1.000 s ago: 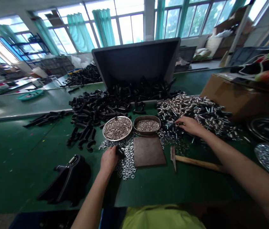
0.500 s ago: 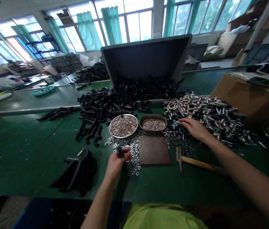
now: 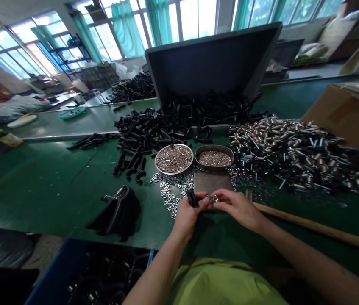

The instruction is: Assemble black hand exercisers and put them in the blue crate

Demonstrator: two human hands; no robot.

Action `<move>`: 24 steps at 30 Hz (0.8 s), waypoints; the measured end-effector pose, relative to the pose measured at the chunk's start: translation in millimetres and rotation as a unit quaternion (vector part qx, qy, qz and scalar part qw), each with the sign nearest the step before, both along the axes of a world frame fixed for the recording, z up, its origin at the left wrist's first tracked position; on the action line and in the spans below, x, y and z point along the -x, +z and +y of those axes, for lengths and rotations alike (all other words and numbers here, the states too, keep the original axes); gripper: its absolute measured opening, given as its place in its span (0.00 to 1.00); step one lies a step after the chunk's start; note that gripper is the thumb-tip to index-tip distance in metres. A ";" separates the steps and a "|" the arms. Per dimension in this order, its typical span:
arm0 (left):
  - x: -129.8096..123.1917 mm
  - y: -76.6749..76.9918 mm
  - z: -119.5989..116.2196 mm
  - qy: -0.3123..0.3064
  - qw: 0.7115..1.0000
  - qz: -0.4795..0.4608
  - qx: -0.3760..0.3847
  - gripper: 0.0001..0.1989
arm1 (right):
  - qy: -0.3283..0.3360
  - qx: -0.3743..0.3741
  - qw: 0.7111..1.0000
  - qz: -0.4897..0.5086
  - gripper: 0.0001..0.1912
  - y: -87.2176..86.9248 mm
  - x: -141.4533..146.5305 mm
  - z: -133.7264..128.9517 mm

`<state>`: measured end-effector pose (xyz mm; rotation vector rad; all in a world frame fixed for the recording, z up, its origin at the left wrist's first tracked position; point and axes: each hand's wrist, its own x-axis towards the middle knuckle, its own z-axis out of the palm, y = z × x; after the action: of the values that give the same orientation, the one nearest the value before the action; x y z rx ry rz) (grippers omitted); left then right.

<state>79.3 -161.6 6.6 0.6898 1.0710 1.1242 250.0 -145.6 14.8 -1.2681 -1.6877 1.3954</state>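
Note:
My left hand (image 3: pixel 186 217) is closed around a black handle-like part (image 3: pixel 192 198) whose end sticks up past the fingers. A small ring-shaped piece, perhaps a washer, shows at its fingertips. Close against it, my right hand (image 3: pixel 241 208) pinches a small shiny metal fitting (image 3: pixel 215 198). Both hands meet over the front of a brown square plate (image 3: pixel 209 181). Loose washers (image 3: pixel 171 197) lie just left of the plate. Behind it stand a round dish of small metal pins (image 3: pixel 174 159) and an oval tin of tiny metal pieces (image 3: pixel 214 158).
A hammer (image 3: pixel 315 225) lies at the right, its head partly hidden by my right hand. Metal fittings (image 3: pixel 293 148) are heaped at the right. Black parts (image 3: pixel 147 131) spill from a tipped grey bin (image 3: pixel 211 63). More stacked black parts (image 3: pixel 115 214) stand front left, above a blue crate (image 3: pixel 55 271).
My right hand has come from the heap of fittings to my left hand, bringing a metal fitting. My left hand has moved right with the black part. The view has shifted.

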 end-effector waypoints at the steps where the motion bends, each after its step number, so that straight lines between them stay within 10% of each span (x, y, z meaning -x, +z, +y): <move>1: 0.9 -1.1 -0.5 0.005 1.000 0.005 0.003 0.17 | -0.022 0.015 0.999 0.031 0.11 1.8 -0.4 1.0; 17: 6.9 -2.6 -3.5 -0.049 0.979 0.170 -0.106 0.09 | -0.106 0.202 0.939 0.258 0.20 -4.0 22.4 0.6; 21: 9.7 -8.9 -3.5 -0.063 0.923 0.270 -0.268 0.07 | -0.119 0.134 0.965 0.191 0.18 -4.4 19.1 6.9; 24: 2.5 -15.0 -4.7 -0.048 0.946 0.238 -0.213 0.05 | -0.119 0.025 0.989 0.089 0.15 -5.0 14.0 13.0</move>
<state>76.8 -166.4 -8.5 1.3971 1.1877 1.1438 236.0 -132.6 9.8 -1.2832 -1.3431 1.3699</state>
